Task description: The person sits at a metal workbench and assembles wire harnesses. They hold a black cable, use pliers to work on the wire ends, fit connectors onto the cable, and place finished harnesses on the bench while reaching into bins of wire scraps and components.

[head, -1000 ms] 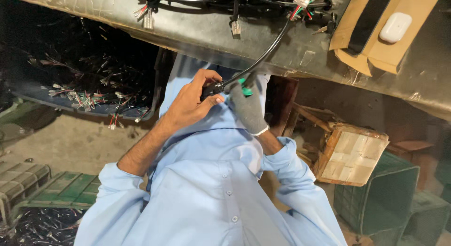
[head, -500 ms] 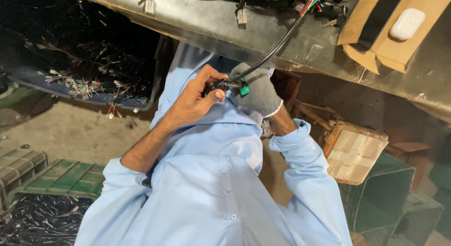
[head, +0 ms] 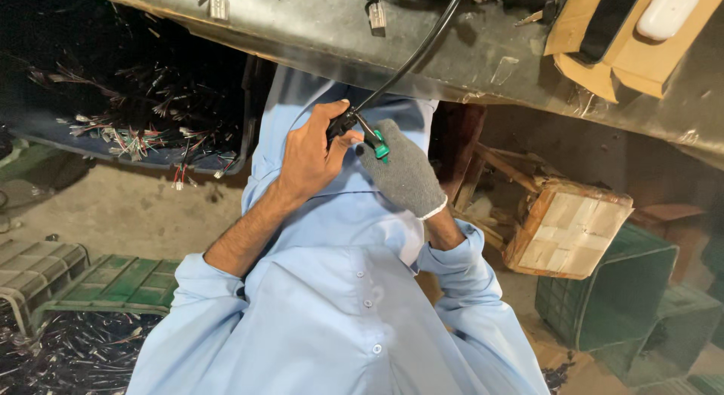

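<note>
We see the black cable [head: 411, 59] run down from the bench [head: 467, 52] edge at upper right, slanting to its lower end between both hands in front of the chest. Our bare left hand [head: 309, 150] is closed round that end; the grey-gloved right hand [head: 403, 172] pinches the small green connector [head: 379, 146] just beside it. A wooden block [head: 569, 229] and green crates [head: 626, 289] sit well apart on the right.

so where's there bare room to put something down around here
Bare concrete floor lies open between the dark tray of loose wires and the green crates. The bench edge is crowded with cable and cardboard; wooden block fills the right.
</note>
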Motion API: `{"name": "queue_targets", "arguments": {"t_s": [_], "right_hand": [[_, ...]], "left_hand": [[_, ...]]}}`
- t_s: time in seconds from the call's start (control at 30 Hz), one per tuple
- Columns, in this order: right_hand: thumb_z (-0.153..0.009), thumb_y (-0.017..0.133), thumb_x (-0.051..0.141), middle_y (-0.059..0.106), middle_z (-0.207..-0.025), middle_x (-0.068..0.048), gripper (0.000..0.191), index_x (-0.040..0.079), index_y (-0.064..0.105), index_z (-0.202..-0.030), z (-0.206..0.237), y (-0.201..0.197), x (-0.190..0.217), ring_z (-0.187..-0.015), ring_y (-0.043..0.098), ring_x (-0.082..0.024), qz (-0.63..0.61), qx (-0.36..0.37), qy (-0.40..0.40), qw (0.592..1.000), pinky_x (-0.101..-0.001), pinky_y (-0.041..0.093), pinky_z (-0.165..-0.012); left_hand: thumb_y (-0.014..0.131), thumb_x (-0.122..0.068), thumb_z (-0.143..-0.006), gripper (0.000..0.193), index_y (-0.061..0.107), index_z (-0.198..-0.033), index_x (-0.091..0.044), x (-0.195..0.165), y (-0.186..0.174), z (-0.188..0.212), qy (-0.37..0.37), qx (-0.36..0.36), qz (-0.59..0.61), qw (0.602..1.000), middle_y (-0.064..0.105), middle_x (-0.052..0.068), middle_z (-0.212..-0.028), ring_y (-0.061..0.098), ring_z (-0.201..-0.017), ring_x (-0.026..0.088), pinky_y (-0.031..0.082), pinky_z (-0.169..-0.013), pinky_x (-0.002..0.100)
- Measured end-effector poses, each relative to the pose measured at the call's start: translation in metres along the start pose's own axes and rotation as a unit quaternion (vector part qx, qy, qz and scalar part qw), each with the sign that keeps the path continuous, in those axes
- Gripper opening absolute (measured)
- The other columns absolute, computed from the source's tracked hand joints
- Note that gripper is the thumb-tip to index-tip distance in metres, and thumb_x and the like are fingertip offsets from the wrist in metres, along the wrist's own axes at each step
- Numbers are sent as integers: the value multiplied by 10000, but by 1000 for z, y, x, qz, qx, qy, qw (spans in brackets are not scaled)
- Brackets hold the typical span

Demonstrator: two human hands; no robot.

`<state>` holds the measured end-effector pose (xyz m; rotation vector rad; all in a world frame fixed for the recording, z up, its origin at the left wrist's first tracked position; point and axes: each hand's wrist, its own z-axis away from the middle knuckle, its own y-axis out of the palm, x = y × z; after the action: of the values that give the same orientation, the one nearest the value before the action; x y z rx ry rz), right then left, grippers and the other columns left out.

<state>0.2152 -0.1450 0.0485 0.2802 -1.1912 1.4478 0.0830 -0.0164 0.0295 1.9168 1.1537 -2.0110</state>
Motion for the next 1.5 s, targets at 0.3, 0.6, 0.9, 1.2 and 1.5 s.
{"name": "queue_targets", "arguments": {"t_s": [0.3, 0.6, 0.9, 1.2, 1.5], "right_hand": [[-917, 698, 344, 700, -926, -234, 383, 56, 548, -1120, -3, 1, 19, -866, 684, -452, 30, -43, 14, 999, -514, 520, -697], [-956, 696, 248, 709, -949, -233, 322, 29, 565, -1152, -26, 6, 41, -928, 683, -456, -51, -56, -49, 996, -477, 530, -720], [-923, 745, 168, 740, -916, -178, 326, 51, 559, -1164, -24, -6, 30, -883, 744, -349, -28, -32, -131, 991, -413, 560, -731], [-816, 796, 90, 696, -1002, -115, 384, 73, 599, -1145, -16, -35, 27, -911, 710, -331, 41, -66, -216, 973, -385, 559, -797], [-865, 882, 379, 683, -1114, -134, 494, 107, 657, -1210, -65, -99, 25, -1121, 580, -372, 281, -286, -344, 849, -497, 410, -1013]], "left_hand": [[771, -229, -976, 355, 667, -1236, -11, -1, -13, -22, 176, -30, -260, 949, 662, 85, -1012, 647, -751, 256, 490, -606, 371], [697, -405, -1020, 455, 621, -1260, -26, -2, -28, -36, 122, 29, -236, 964, 671, 105, -1016, 659, -793, 286, 504, -622, 379], [561, -396, -1111, 382, 556, -1228, -33, -13, -29, -29, -135, 136, 319, 928, 583, 16, -850, 485, -725, 88, 404, -651, 270], [791, -391, -902, 606, 527, -1310, -29, -2, -44, 12, 116, -191, 47, 974, 632, 162, -1070, 629, -909, 210, 527, -803, 290], [748, -104, -998, 740, 269, -1538, 58, 41, -92, 1, -155, -293, -154, 931, 300, 288, -1513, 320, -1397, 401, 241, -1190, 517]]}}
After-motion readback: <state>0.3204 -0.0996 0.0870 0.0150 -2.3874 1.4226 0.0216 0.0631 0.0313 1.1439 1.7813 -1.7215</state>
